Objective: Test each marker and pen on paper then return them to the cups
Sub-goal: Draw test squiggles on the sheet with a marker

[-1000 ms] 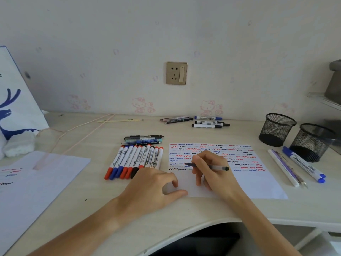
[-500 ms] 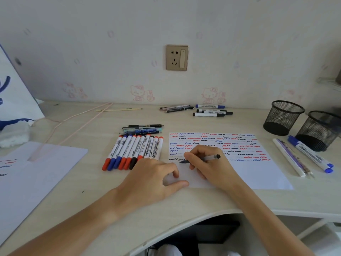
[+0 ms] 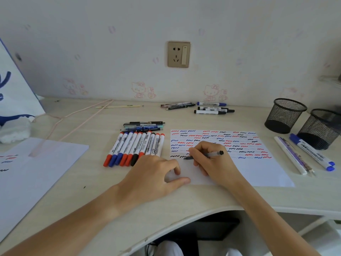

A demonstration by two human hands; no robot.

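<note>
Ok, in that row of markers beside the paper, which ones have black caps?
In the row of markers, two caps are black: the sixth marker from the left and the marker right after it. The others are capped red or blue.

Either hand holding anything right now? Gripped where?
Right hand pinches a pen on the barrel near its tip. Left hand holds nothing; it rests on the paper.

Two black wire-mesh metal cups (image 3: 285, 115) – matt; smooth white paper sheet (image 3: 258, 170); glossy plastic markers (image 3: 134, 148); pale wood-grain desk (image 3: 92, 191).
</note>
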